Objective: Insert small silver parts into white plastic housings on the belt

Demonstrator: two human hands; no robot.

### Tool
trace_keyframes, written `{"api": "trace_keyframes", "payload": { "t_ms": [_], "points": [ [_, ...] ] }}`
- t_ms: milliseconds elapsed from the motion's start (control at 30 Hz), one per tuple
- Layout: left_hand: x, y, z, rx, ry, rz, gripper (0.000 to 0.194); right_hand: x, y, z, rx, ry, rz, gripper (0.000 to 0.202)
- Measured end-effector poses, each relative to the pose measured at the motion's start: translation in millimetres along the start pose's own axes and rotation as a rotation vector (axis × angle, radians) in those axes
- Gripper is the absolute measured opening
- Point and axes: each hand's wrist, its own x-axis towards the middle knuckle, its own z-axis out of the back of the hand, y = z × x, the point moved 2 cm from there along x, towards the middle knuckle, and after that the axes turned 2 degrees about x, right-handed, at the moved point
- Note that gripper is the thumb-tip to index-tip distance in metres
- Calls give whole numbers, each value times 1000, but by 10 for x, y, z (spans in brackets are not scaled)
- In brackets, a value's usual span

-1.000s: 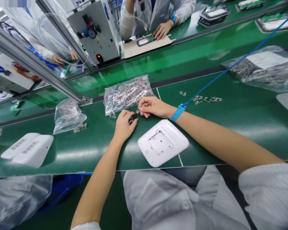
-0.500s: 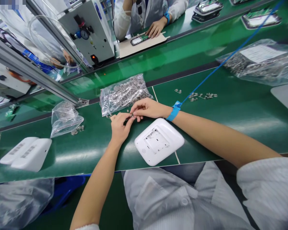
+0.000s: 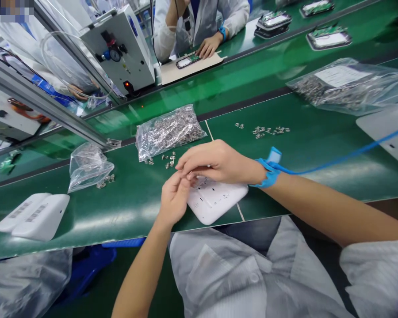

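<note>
A white plastic housing (image 3: 207,214) lies on the green bench in front of me, a recessed compartment in its upper face. My left hand (image 3: 174,198) is closed at its left corner, thumb and fingertips pressed together. Over the far part of the housing reaches my right hand (image 3: 215,161), wearing a blue wrist strap (image 3: 268,173); its fingertips meet the left ones. Whatever the fingers pinch is hidden. Just beyond my hands are several small metal pieces (image 3: 169,160), like spring contacts, beside a clear bag of such pieces (image 3: 170,132).
Two white housings (image 3: 40,216) lie at the left near a small plastic bag (image 3: 89,165). More metal pieces (image 3: 270,131) and a large bag (image 3: 334,84) are at the right. Behind stand a metal post (image 3: 63,106) and a grey machine (image 3: 119,53); a co-worker's hand (image 3: 209,45) rests across the bench.
Both hands have moved from the loose metal pieces toward me, onto the housing's upper left. My right hand now covers part of the housing. The blue cord has swung lower on the right.
</note>
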Motion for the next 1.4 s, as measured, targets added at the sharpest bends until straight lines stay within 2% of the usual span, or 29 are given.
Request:
{"api": "trace_keyframes", "payload": {
  "t_ms": [100,167,300,433,533,600,667,733,800,900,967,1033,1167,1400],
  "points": [
    [-316,-254,-236,572,-3,-214,29,-143,231,161,-125,50,-110,16],
    [-544,-348,-466,808,-22,-251,31,-249,329,257,-174,141,-178,18],
    [-829,-399,-868,1004,-109,-217,40,-419,398,340,-293,361,-333,24],
    [-862,-409,-1024,1101,-125,-207,42,-445,457,312,-262,402,-425,20],
    [-847,-449,-1132,1208,-129,-219,44,-421,545,283,-199,318,-496,14],
    [-827,-488,-1245,1269,-131,-192,54,-445,611,294,-242,211,-559,12],
    [-798,-525,-1366,1280,-112,-155,68,-533,668,329,-288,85,-667,11],
    [-768,-555,-1461,1216,-72,-186,74,-684,715,373,-291,-48,-812,6],
    [-756,-571,-1505,1128,-59,-276,68,-867,767,414,-292,-193,-926,7],
    [-782,-552,-1515,1105,-56,-387,50,-1129,871,427,-373,-332,-989,9],
    [-806,-528,-1537,1148,-16,-398,44,-1266,944,393,-452,-362,-983,7],
    [-818,-521,-1581,1174,18,-377,47,-1368,1003,342,-524,-381,-965,3],
    [-810,-547,-1704,1166,13,-345,56,-1454,1073,264,-669,-401,-941,3],
    [-818,-539,-1811,1120,19,-351,57,-1368,1095,267,-811,-258,-950,6]
  ]
}}
